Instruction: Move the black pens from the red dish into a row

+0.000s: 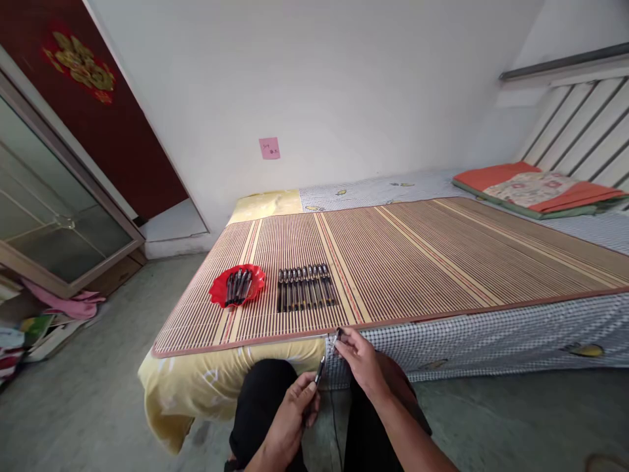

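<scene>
Near the front edge of the bed, my left hand (299, 405) is closed around a dark pen (320, 371), its tip pointing up and away from me. My right hand (358, 354) pinches a small pen cap (337, 337), clear with a dark end, just apart from the pen. Beyond my hands, a row of several pens (307, 286) lies side by side on the striped bamboo mat (403, 262). To the left of that row, a red scalloped dish (215, 290) holds several more dark pens (238, 286).
The mat covers a bed with a yellow and checked sheet (491, 344). A folded orange and green quilt (514, 176) lies at the far right by a white headboard (584, 124). A pink note (269, 148) is on the wall. A glass-paned door (54, 196) stands at left.
</scene>
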Available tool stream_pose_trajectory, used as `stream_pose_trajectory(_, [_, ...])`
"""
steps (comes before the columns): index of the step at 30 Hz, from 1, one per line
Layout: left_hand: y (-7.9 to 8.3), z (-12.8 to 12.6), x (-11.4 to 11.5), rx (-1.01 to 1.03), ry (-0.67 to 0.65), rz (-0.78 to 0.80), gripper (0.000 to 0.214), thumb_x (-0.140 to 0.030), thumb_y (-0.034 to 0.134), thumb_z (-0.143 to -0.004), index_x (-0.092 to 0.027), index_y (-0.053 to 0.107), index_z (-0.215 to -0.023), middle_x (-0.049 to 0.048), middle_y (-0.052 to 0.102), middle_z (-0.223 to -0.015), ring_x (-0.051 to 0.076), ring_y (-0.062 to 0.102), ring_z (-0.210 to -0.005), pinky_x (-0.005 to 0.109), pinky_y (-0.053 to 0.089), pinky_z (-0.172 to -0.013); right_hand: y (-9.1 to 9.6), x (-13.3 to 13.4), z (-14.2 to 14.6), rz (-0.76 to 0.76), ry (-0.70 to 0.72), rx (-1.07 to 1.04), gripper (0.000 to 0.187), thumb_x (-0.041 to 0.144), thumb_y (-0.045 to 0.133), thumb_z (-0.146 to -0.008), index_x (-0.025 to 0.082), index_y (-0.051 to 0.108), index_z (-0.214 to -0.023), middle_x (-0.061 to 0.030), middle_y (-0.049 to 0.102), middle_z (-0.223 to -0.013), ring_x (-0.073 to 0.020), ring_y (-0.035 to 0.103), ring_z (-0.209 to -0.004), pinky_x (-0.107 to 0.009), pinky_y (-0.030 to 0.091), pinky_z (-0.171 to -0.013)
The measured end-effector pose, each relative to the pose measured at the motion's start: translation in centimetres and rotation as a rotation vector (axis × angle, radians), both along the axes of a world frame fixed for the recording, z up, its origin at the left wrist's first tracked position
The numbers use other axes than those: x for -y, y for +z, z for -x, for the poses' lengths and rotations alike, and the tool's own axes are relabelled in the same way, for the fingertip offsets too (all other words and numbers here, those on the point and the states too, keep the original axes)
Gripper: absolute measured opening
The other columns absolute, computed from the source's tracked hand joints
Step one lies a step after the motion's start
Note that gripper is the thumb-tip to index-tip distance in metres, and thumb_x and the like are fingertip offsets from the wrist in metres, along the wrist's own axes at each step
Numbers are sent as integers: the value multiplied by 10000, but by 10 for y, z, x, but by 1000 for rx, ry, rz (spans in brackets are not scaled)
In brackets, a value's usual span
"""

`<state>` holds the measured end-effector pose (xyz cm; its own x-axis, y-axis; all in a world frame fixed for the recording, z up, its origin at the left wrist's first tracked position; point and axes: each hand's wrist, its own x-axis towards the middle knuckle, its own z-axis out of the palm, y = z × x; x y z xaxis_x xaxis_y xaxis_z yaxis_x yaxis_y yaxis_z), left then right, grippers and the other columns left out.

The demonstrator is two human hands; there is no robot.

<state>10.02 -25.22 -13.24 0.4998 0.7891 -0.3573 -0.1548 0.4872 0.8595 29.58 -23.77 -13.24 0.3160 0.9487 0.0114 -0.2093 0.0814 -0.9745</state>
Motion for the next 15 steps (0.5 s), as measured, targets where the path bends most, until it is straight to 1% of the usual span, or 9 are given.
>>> stream_pose_trajectory(3, [-3, -4, -3, 41, 6, 54, 532, -574, 809, -724, -158, 639, -1006, -62, 503, -576, 64, 318, -473, 202, 206, -449, 11, -14, -26, -12, -79, 97, 479, 577, 722, -783, 172, 693, -1038, -63, 733, -813, -209, 681, -724, -309, 552, -660])
stream_pose_trajectory(5, [-6, -7, -4, 60, -1, 71, 516, -568, 814, -719, -159, 635, -979, -62, 504, -573, 63, 329, -473, 204, 211, -458, 22, -34, -49, -31, -120, 221, 444, 562, 680, -810, 167, 709, -1011, -57, 724, -767, -208, 680, -705, -311, 553, -661])
stream_pose_trajectory(7, [-11, -9, -5, 75, -24, 81, 506, -563, 810, -724, -163, 625, -972, -62, 513, -570, 63, 334, -466, 209, 207, -462, 31, -61, -72, -33, -142, 356, 401, 514, 638, -834, 166, 714, -1019, -57, 736, -794, -202, 688, -720, -304, 553, -678])
stream_pose_trajectory(9, [-17, -12, -5, 81, -52, 94, 513, -568, 803, -727, -170, 612, -990, -60, 532, -570, 65, 350, -454, 215, 197, -462, 38, -93, -90, 31, -156, 500, 344, 424, 560, -877, 149, 707, -1022, -71, 749, -847, -191, 697, -737, -278, 545, -666])
stream_pose_trajectory(11, [-23, -12, -5, 84, -72, 107, 530, -579, 802, -721, -178, 598, -1002, -56, 549, -575, 69, 366, -448, 218, 193, -461, 41, -125, -101, 162, -147, 696, 296, 318, 498, -905, 143, 707, -1019, -74, 759, -885, -171, 706, -764, -244, 533, -677])
stream_pose_trajectory(13, [-28, -13, -7, 92, -78, 116, 545, -590, 808, -710, -185, 589, -1000, -60, 549, -568, 68, 362, -441, 218, 193, -458, 42, -154, -108, 237, -133, 791, 242, 245, 516, -894, 135, 723, -956, -75, 759, -856, -160, 700, -749, -221, 508, -661])
stream_pose_trajectory(15, [-34, -12, -8, 99, -77, 122, 557, -608, 809, -701, -191, 582, -992, -70, 537, -548, 64, 339, -424, 217, 189, -447, 41, -176, -112, 295, -122, 848, 188, 202, 561, -871, 135, 736, -852, -70, 750, -786, -156, 688, -713, -208, 471, -624])
